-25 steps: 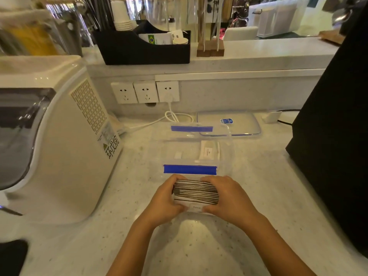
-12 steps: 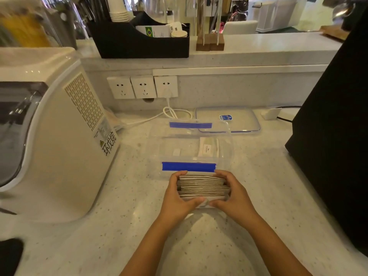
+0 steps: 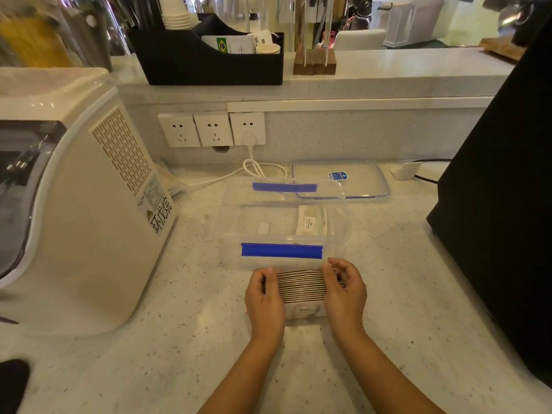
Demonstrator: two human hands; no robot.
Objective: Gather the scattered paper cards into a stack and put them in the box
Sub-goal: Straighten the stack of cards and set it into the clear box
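Note:
A thick stack of paper cards (image 3: 301, 286) stands on edge on the counter, squeezed between both my hands. My left hand (image 3: 264, 297) presses its left end and my right hand (image 3: 343, 289) presses its right end. The front card is white with small print. Just behind the stack sits the clear plastic box (image 3: 227, 222) with blue clips on its near and far rims. Inside it lie a pale card (image 3: 309, 225) and a small white slip (image 3: 263, 228).
The box's clear lid (image 3: 358, 177) lies behind the box near the wall sockets. A big white appliance (image 3: 74, 204) stands to the left, a black machine (image 3: 501, 189) to the right. A white cable (image 3: 254, 168) runs to a socket.
The stack has been squared up between my hands; my fingers shifted from cupping it to pinching its two ends. It stays just in front of the box.

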